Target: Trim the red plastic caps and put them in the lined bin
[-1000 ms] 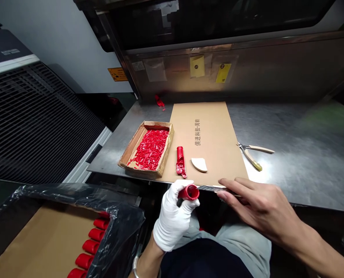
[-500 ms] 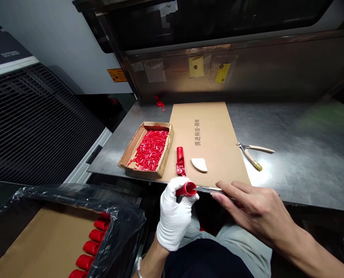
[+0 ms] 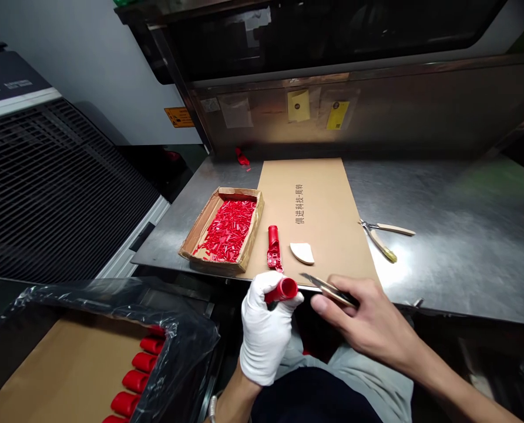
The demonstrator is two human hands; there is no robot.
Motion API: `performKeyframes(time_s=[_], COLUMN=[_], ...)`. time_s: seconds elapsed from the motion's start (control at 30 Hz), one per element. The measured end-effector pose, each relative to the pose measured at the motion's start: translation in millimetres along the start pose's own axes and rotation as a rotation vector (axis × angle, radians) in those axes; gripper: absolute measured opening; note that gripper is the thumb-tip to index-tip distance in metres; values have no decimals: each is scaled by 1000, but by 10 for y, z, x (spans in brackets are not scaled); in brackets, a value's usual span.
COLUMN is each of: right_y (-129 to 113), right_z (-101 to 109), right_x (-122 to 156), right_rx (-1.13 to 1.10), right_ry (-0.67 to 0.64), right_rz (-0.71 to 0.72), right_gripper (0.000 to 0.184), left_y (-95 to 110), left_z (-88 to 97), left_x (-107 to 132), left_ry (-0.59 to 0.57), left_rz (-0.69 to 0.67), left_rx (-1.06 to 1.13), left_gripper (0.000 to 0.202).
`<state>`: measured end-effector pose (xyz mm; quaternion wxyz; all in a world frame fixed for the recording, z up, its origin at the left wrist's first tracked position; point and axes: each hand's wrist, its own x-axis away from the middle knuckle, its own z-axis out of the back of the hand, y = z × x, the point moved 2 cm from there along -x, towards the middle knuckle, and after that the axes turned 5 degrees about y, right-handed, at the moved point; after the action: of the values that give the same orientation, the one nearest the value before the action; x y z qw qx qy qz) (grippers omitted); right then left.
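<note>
My left hand [image 3: 265, 329], in a white glove, is closed around a red plastic cylinder [image 3: 282, 290] held just below the table's front edge. My bare right hand [image 3: 368, 323] grips a small knife [image 3: 321, 283] whose blade points left toward the red cylinder, a short gap apart from it. On the brown cardboard sheet [image 3: 315, 205] lie another red plastic part [image 3: 273, 248] and a white wedge-shaped piece [image 3: 302, 252].
An open cardboard box of several red plastic scraps [image 3: 225, 230] sits at the table's left. Cutting pliers [image 3: 380, 236] lie to the right on the steel table [image 3: 456, 235]. Lower left, a black-lined carton [image 3: 90, 352] holds a row of red cylinders [image 3: 136, 382]. A machine housing stands behind.
My right hand has closed on the knife and lifted it off the table edge, drawing slightly back from the red cylinder. The left hand has barely moved.
</note>
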<state>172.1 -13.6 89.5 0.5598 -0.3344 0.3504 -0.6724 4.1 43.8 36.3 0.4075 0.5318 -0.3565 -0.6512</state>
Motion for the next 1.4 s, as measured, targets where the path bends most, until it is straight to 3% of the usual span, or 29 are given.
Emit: performKeyframes(time_s=[0.07,0.17,0.33,0.47,0.57,0.67,0.77,0.87,0.97,1.03,1.17,1.23,1.3,1.4], right_y=[-38,-44,30,26,53,137,197,210,229,233,147,96,92,166], right_z=[-82,-155,-215,-408,-367,12,504,754,685,537,241,182,205,330], right_x=[-118,-338,-1035,-1653,-1837,-1734,-1432,-1037,-674,-493,-268,-195,-129,-32], right_rx=[-112,-77,144,223,183,99,15,-47,-82,-130,-379,-444,-409,-156], right_ry=[-65,-141,41,83,33,73,162,177,148,126,22,-53,-86,25], right_rz=[-27,35,19,-53,-89,-94,-66,-23,3,-6,-48,-11,70,202], right_gripper=[47,44,41,34,30,33,38,41,40,40,38,35,34,29], left_y=[-1,21,127,6,-195,-418,-598,-621,-421,-208,124,168,147,102], left_z=[-20,16,148,187,108,-122,-421,-611,-576,-483,-372,-315,-224,-65], left_x=[29,57,-52,-248,-353,-446,-636,-878,-956,-838,-357,-166,-68,-36], left_ry=[-40,-100,-280,-104,38,46,14,-32,-53,-107,-457,-456,-364,-309], left_rz=[-10,-5,13,104,-52,-183,-126,-72,-91,-117,62,191,270,264], left_rx=[-12,-23,22,-227,-410,-517,-628,-680,-654,-569,63,208,205,130], left_gripper=[23,20,26,31,36,42,48,44,40,43,60,58,45,28])
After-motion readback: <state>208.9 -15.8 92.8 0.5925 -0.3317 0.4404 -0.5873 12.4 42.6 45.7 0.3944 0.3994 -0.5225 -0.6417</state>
